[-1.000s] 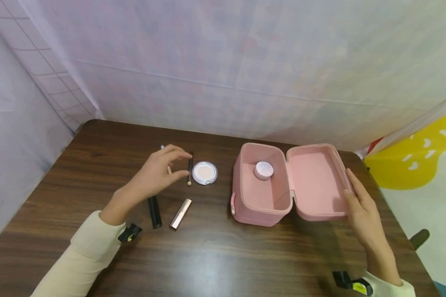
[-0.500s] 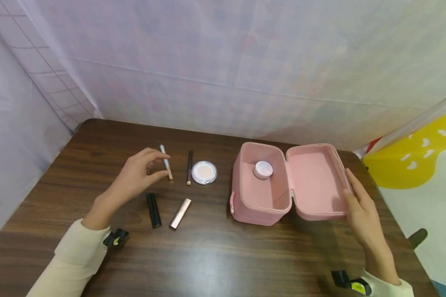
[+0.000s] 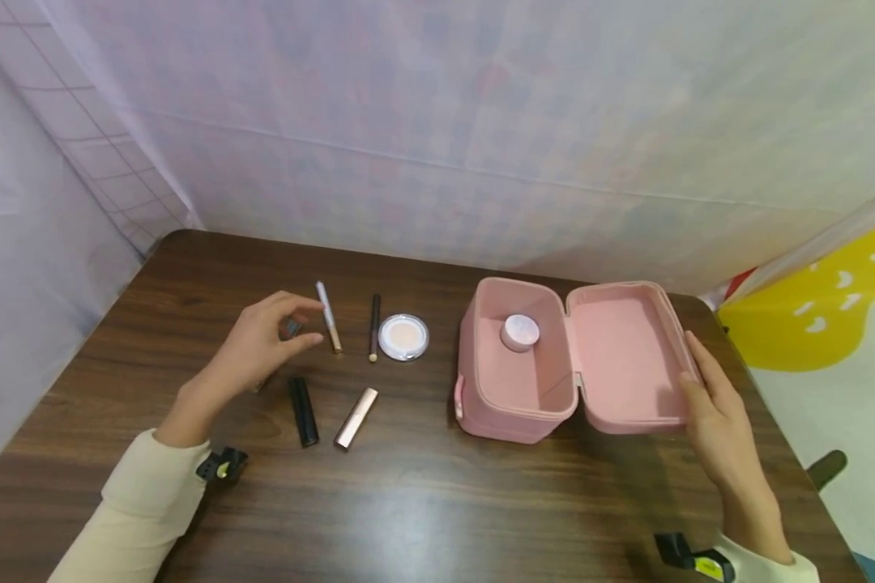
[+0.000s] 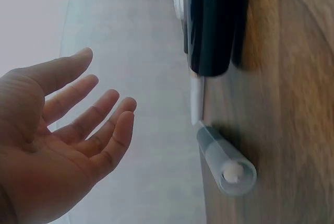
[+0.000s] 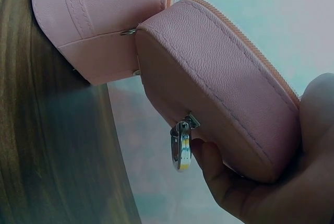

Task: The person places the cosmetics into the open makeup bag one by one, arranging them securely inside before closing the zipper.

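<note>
1. The pink zippered case [image 3: 506,429] stands on the table [image 3: 408,518], its lid [image 3: 627,356] folded back toward the right grip [image 3: 718,421].
2. The right grip holds the lid by the edge farthest from the hinge; in the right wrist view a metal ring clip [image 5: 181,143] hangs from the lid just beside a finger.
3. The left grip [image 3: 266,332] holds nothing, its thumb and fingers parted above the table, well apart from the case.
4. A white-and-gold pen [image 3: 329,317] lies just beyond the left fingertips, a gap showing in the left wrist view; a clear tube with a dark end [image 4: 224,158] lies partly hidden beneath that hand in the head view.
5. A round jar [image 3: 520,333] sits inside the case; the pattern on its top is too pale to make out.
6. Between pen and case lie a dark pencil [image 3: 375,328] with a gold end and, just beside it, a round compact [image 3: 404,338].
7. Nearer the person are a black tube [image 3: 304,411] and a rose-gold tube [image 3: 356,419].
8. Yellow tags [image 3: 709,568] mark the wrist gear, any print too small to read.
</note>
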{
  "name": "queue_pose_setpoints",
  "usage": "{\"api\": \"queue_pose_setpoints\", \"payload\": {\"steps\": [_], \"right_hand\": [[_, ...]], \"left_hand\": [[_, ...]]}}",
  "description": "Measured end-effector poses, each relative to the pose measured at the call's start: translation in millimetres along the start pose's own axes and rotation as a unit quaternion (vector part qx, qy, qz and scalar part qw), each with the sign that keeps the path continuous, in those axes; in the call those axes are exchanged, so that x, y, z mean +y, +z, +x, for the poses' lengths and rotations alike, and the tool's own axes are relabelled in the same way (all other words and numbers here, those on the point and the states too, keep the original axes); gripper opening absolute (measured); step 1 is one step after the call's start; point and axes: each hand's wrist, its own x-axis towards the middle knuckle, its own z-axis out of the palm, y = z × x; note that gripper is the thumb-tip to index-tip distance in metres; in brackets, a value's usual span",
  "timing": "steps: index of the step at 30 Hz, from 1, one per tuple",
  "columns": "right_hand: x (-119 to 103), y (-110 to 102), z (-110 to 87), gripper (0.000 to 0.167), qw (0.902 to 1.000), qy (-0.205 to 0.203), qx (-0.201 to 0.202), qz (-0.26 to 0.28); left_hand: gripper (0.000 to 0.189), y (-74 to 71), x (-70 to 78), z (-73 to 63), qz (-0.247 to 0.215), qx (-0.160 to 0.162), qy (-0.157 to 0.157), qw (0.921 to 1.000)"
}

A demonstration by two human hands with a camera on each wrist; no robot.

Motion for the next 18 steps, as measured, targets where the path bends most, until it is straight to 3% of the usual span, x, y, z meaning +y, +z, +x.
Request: {"api": "queue_pose_setpoints", "payload": {"steps": [8, 18], "right_hand": [[0.3, -0.2, -0.4, 0.051, 1.0, 0.005, -0.001, -0.001], [1.5, -0.4, 0.1, 0.051, 1.0, 0.003, -0.001, 0.002]], "left_hand": [[0.04, -4.9, -15.4, -0.5, 0.007, -0.007, -0.028, 0.9996], [0.047, -6.4, -34.7, -2.1, 0.007, -0.052, -0.07, 0.9962]]}}
